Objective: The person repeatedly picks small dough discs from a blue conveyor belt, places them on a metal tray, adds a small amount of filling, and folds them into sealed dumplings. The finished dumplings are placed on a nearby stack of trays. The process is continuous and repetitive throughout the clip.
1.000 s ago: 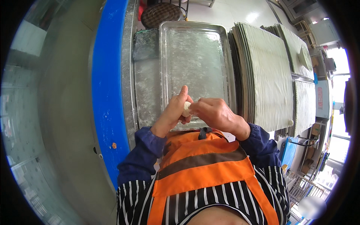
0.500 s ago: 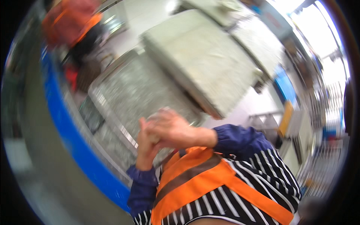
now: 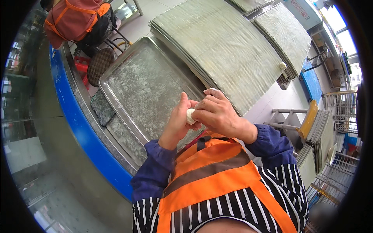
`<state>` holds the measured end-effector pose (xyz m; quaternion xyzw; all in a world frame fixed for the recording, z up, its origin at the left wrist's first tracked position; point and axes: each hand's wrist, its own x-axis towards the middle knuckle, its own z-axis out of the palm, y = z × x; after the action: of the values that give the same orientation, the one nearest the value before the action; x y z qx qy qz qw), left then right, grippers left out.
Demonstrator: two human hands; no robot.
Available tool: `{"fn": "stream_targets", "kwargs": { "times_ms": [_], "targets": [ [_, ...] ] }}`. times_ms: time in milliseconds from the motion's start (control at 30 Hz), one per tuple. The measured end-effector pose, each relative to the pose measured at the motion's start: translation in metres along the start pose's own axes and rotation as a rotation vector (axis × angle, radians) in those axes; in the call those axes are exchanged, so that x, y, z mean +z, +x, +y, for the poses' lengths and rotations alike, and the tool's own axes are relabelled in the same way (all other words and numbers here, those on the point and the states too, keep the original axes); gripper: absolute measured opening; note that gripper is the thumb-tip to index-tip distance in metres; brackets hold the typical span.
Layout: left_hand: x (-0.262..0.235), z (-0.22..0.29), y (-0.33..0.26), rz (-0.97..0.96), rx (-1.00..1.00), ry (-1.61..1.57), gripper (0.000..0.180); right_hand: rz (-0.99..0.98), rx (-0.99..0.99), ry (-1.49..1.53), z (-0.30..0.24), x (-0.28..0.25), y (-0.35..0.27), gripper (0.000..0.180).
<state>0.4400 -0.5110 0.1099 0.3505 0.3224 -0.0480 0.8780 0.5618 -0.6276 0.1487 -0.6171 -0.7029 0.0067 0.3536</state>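
Seen from above, looking down over an orange apron (image 3: 217, 174) and a striped shirt with blue sleeves. Left hand (image 3: 179, 120) and right hand (image 3: 217, 114) pressed together just above the chest, near picture centre, both pinching a small white lump of dough (image 3: 190, 115) between the fingertips; only a sliver of the dough visible between them, right fingers curled over its top. Beneath the hands, a large floured metal tray (image 3: 143, 89) lying flat on the bench (image 3: 116, 128), running from centre toward 11 o'clock. At 9 o'clock of the tray, a curved blue edge (image 3: 83, 128) along the bench. At 1 o'clock, a stack of grey ribbed boards (image 3: 225, 50), with a second stack (image 3: 285, 33) beyond it toward 2 o'clock and a tiny white lump (image 3: 282, 65) resting at that stack's near corner. At 11 o'clock, another person in a red top with orange straps (image 3: 74, 19), just beside a round brown stool seat (image 3: 99, 66). At 3 o'clock, more boards stood on edge in a metal rack (image 3: 322, 136).
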Motion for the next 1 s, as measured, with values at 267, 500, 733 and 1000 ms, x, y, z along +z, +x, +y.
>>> {"fn": "stream_targets", "kwargs": {
  "times_ms": [267, 500, 733, 1000],
  "targets": [
    [0.013, 0.007, 0.013, -0.047, -0.093, 0.104, 0.065, -0.375, -0.231, -0.045, 0.019, -0.031, 0.011, 0.014],
    [0.015, -0.003, 0.038, -0.121, -0.055, -0.040, 0.065, -0.031, 0.216, 0.059, 0.023, -0.041, -0.005, 0.047],
    [0.057, -0.004, 0.068, -0.257, -0.091, -0.242, 0.068, 0.199, 0.370, -0.109, 0.039, -0.028, -0.047, 0.038],
    [0.066, -0.010, 0.069, -0.074, -0.127, -0.040, 0.062, 0.634, 1.081, -0.429, 0.171, -0.109, -0.178, 0.036]
  ]
}}
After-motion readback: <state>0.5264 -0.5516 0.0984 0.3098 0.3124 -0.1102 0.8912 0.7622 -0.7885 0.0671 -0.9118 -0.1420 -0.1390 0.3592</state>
